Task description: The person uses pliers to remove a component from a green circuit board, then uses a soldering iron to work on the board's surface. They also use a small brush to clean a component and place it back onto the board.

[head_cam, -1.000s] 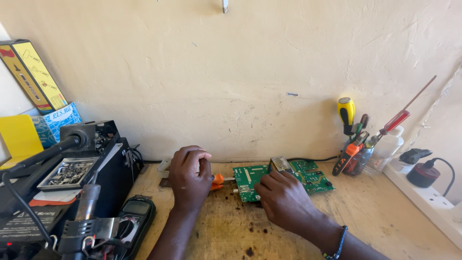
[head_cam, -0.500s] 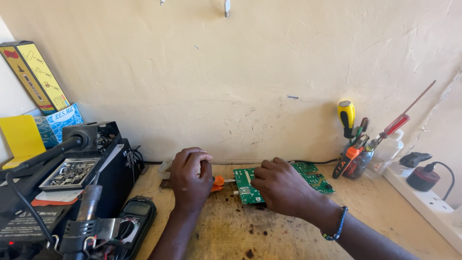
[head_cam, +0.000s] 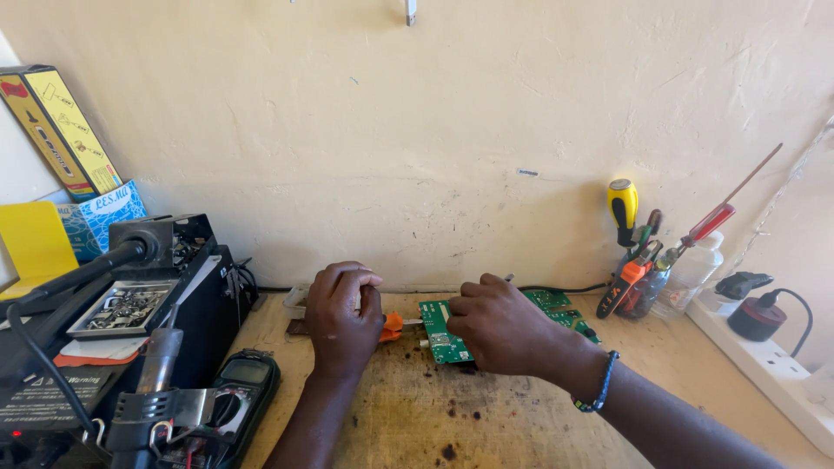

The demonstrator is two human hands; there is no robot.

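Left hand (head_cam: 341,317) clenched on orange-handled tool (head_cam: 392,326); right hand (head_cam: 499,328) covers green circuit board (head_cam: 442,334), grasp unclear; wooden bench (head_cam: 486,417) below.

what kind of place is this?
Likely a small electronics repair bench: a green circuit board under the right hand, a black soldering station and a multimeter on the worn wooden bench.

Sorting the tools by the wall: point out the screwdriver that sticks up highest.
The slim red-handled screwdriver with the long bare metal shaft, leaning right. The stubby yellow-and-black-handled screwdriver stands upright to its left, and its top ends lower.
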